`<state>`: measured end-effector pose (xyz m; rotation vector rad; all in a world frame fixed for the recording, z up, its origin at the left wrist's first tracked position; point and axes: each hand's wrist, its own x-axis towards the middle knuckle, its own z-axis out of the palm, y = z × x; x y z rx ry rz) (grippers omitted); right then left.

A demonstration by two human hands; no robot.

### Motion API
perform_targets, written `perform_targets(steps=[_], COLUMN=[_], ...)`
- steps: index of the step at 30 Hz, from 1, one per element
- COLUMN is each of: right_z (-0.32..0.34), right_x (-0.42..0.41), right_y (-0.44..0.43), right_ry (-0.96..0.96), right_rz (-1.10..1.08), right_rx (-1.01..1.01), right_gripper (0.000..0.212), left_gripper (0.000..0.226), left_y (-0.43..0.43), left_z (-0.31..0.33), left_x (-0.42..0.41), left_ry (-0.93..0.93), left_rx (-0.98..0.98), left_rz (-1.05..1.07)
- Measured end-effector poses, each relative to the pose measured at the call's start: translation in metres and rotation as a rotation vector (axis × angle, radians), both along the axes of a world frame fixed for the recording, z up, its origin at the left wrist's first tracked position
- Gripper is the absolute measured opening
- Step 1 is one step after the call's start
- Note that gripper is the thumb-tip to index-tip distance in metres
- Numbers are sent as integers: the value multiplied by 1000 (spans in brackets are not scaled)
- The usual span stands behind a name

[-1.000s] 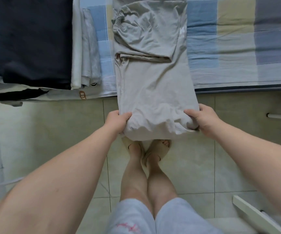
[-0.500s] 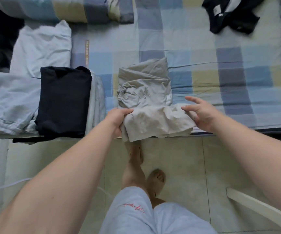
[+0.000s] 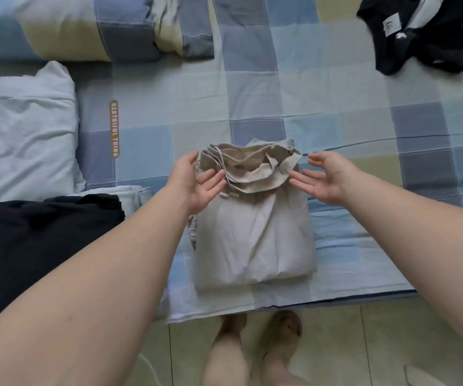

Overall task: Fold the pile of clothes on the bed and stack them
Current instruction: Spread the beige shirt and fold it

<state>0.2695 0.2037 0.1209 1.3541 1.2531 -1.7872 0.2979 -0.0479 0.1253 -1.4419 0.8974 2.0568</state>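
Observation:
A beige garment [image 3: 255, 232] lies folded into a thick rectangle near the front edge of the checked bed sheet [image 3: 336, 93], its hood bunched at the far end. My left hand [image 3: 197, 182] hovers open at the hood's left side, fingertips at the drawstring. On the hood's right side my right hand [image 3: 322, 176] is open too, palm turned inward, holding nothing. To the left sits a stack of folded clothes with a black garment [image 3: 46, 246] on top. One unfolded black garment [image 3: 419, 32] lies crumpled at the far right of the bed.
A white pillow [image 3: 21, 135] lies at the left, and a checked rolled blanket [image 3: 71, 26] runs along the far edge. Below the bed's front edge is the tiled floor [image 3: 363, 344] with my feet. A white object [image 3: 422, 376] pokes in at the bottom right.
I folded the hanging lower half of the beige garment up onto the bed, then both hands let go. They now hover open beside its hood.

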Motion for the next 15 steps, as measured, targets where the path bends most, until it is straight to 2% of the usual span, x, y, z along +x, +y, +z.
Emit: perform_targets(steps=[2,5,8,10,13,15], right_z=[-15,-30,-43,-52,-69,-84], right_x=[3,17,34,40,25,0], right_y=[-1,1,4,5,2,-3], right_ry=[-7,-22,13,116,415,579], right_rz=[86,228,436,659,1176,1287], right_rx=[8,62,216,318,519,598], right_gripper=[26,22,29,37,52,69], left_gripper=[30,23,38,42,46,51], left_y=[3,12,20,24,29,32], left_z=[-18,-37,-54,-65,-81,-92], left_x=[-1,12,30,39,40,35], left_ry=[13,22,145,242,330,384], left_rx=[-70,-264,-495,-576,-682,-772], left_rz=[-70,-332,-659,-869,-1119,-1222])
